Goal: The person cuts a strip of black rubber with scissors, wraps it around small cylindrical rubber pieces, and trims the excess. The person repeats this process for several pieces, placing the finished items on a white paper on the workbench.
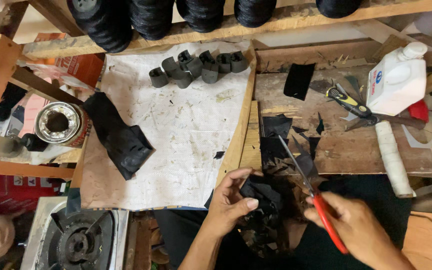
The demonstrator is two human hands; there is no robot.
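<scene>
Cluttered wooden workbench point(356, 155) | near centre, our left hand point(228, 202) pinches black pieces point(261, 192): matte, thin, creased; we judge them light, limp, best held at the edge | right hand point(358, 227) closed on red-handled scissors point(308, 187), blades parted | far left: white sheet point(176, 135), folded black loops point(198, 65).

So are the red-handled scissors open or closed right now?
Cannot tell for sure. The scissors in the right hand show as one thin metal line above the red handle, so they look closed or nearly so.
</scene>
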